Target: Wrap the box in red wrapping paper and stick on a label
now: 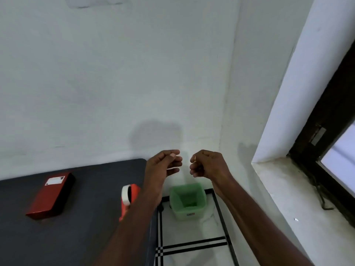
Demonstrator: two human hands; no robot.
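Both hands are up in the air past the table edge, right over the green bin. The left hand is pinching a small pale scrap between curled fingers; can't tell what it is, too small. The right hand is curled up just beside it, and I can't tell whether it's holding anything. The red wrapped box with its white label sits on the dark table, well off to the left of the hands, with the tape roll lying between box and left arm.

White wall; window right.
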